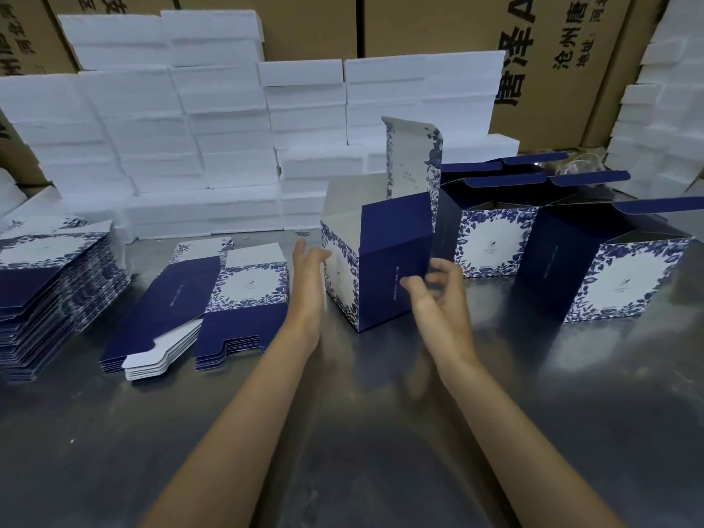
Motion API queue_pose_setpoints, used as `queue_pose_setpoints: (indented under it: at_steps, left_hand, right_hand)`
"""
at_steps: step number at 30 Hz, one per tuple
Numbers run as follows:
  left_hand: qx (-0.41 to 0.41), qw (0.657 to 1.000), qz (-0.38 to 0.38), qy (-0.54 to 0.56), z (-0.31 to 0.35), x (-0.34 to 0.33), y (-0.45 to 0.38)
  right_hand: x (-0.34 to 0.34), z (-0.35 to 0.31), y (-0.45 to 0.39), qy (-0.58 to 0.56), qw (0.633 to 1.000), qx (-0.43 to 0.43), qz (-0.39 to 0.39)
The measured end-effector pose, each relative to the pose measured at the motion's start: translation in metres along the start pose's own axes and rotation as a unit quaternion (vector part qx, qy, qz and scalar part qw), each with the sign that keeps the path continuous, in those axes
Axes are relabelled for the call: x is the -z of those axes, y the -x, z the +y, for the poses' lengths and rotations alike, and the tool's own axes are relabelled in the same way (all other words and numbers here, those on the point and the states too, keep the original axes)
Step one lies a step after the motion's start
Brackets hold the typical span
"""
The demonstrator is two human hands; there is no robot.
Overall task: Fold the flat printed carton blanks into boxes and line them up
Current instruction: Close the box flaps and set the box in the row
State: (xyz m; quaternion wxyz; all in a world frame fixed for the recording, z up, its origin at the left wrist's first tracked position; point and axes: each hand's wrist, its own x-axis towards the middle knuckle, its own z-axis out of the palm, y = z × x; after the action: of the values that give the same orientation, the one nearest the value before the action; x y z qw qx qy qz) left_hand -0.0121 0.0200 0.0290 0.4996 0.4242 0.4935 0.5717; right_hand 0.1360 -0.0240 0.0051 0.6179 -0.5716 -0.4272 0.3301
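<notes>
Steel tabletop (381,432) lies bare up front; three folded cartons stand behind. Left hand (306,276) flat against half-formed carton (381,261); right hand (438,295) pinches its corner.

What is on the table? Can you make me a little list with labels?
box being made: carton, standing, lid flap up
left hand: flat against the carton's patterned side
right hand: fingers curled at its dark blue side
finished boxes: two, open-topped, to the right
flat blanks: small pile, tall pile
behind: white foam blocks, brown cartons
table: shiny metal
</notes>
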Motion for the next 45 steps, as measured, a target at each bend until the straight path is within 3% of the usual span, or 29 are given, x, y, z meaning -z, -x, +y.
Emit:
queue_pose_setpoints:
  at_steps: [6, 10, 13, 17, 21, 25, 28, 31, 37, 41, 45]
  left_hand:
    - [-0.007, 0.999, 0.044, 0.004, -0.002, -0.005, 0.002]
    - [-0.013, 0.999, -0.023, -0.045, 0.011, -0.007, 0.013]
    - [-0.016, 0.991, -0.075, -0.111, 0.022, -0.005, 0.023]
    - [-0.026, 0.978, -0.089, -0.186, 0.03, -0.002, 0.027]
    - [-0.029, 0.955, -0.076, -0.284, 0.04, 0.003, 0.026]
    - [-0.056, 0.896, -0.101, -0.428, 0.054, 0.004, 0.03]
    - [-0.03, 0.863, -0.134, -0.487, 0.064, 0.003, 0.034]
    - [-0.009, 0.847, -0.158, -0.507, 0.068, 0.006, 0.04]
    - [-0.109, 0.824, -0.09, -0.548, 0.061, 0.002, 0.05]
    - [-0.063, 0.814, -0.124, -0.563, 0.073, 0.0, 0.044]
    - [-0.018, 0.829, -0.127, -0.544, 0.084, -0.002, 0.031]
  right_hand:
    - [0.016, -0.016, 0.002, -0.052, 0.996, -0.025, -0.071]
    - [0.019, -0.018, 0.001, -0.049, 0.994, -0.055, -0.078]
    - [0.02, -0.021, 0.003, -0.011, 0.997, -0.071, -0.027]
    - [0.024, -0.023, 0.002, 0.016, 0.998, -0.042, -0.033]
    - [0.025, -0.023, -0.001, -0.004, 0.998, -0.006, -0.067]
    - [0.024, -0.024, 0.0, -0.068, 0.992, 0.025, -0.105]
    - [0.023, -0.022, 0.0, -0.073, 0.991, 0.017, -0.114]
    - [0.022, -0.023, 0.0, -0.078, 0.991, 0.007, -0.112]
    - [0.019, -0.025, 0.003, -0.093, 0.991, 0.026, -0.094]
    - [0.019, -0.022, 0.003, -0.092, 0.991, 0.035, -0.088]
    - [0.019, -0.022, 0.002, -0.09, 0.991, 0.042, -0.087]
